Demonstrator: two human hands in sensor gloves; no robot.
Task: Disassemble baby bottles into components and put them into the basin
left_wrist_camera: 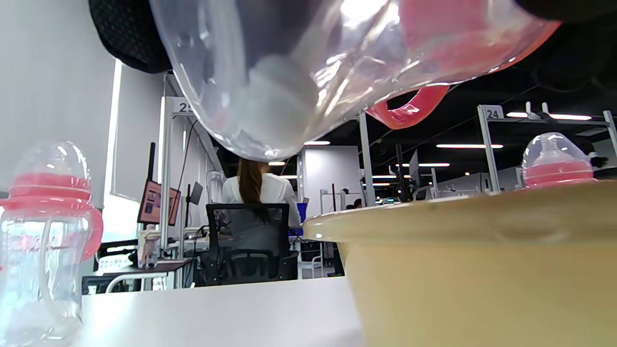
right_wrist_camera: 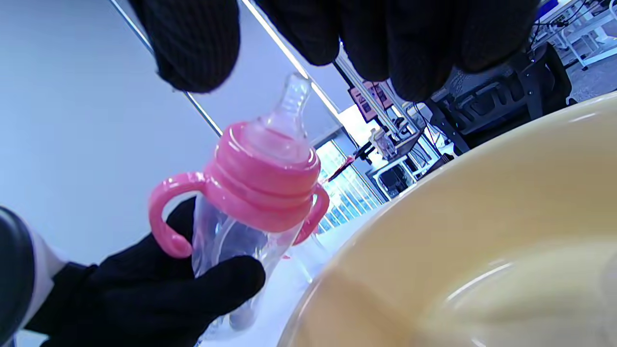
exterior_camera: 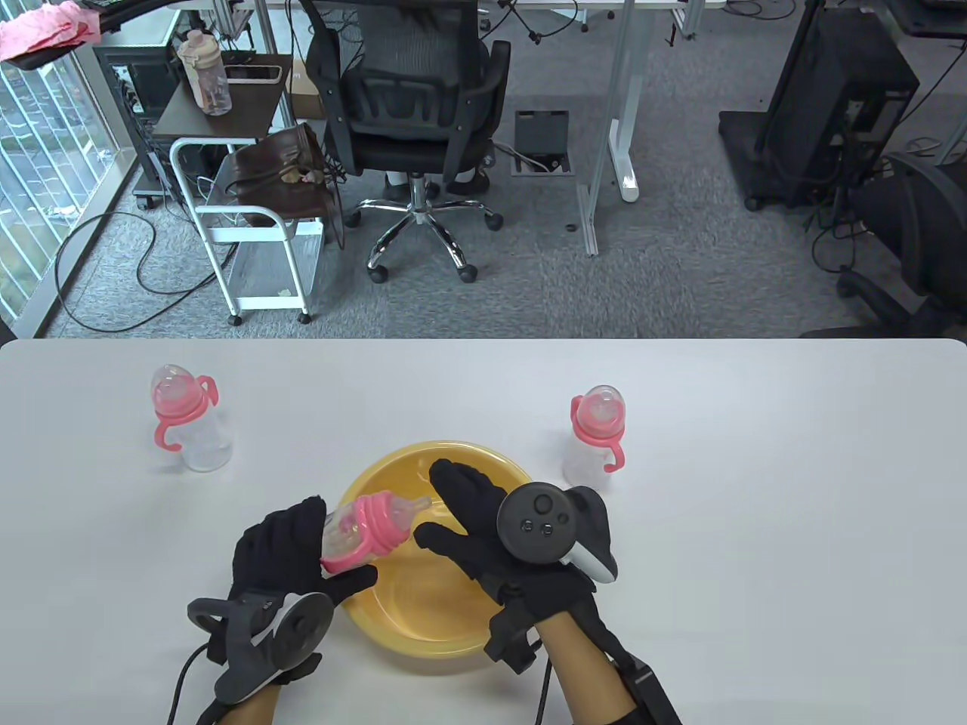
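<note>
My left hand [exterior_camera: 332,555] grips a clear baby bottle [exterior_camera: 363,529] with a pink collar and handles, tilted over the left rim of the yellow basin [exterior_camera: 423,649]. The bottle has no cap, and its bare nipple [exterior_camera: 421,504] points right. My right hand [exterior_camera: 442,507] hovers open above the basin, fingers straight, with its fingertips [right_wrist_camera: 193,43] just past the nipple and holding nothing. The right wrist view shows the held bottle [right_wrist_camera: 255,193] in the left hand's thumb and fingers [right_wrist_camera: 144,289] beside the basin [right_wrist_camera: 482,217]. Its clear base [left_wrist_camera: 270,72] fills the top of the left wrist view.
Two more capped bottles stand upright on the white table, one at the far left [exterior_camera: 185,419] and one right of the basin [exterior_camera: 597,434]. Beyond the table's far edge are an office chair [exterior_camera: 408,113] and a white cart [exterior_camera: 249,226].
</note>
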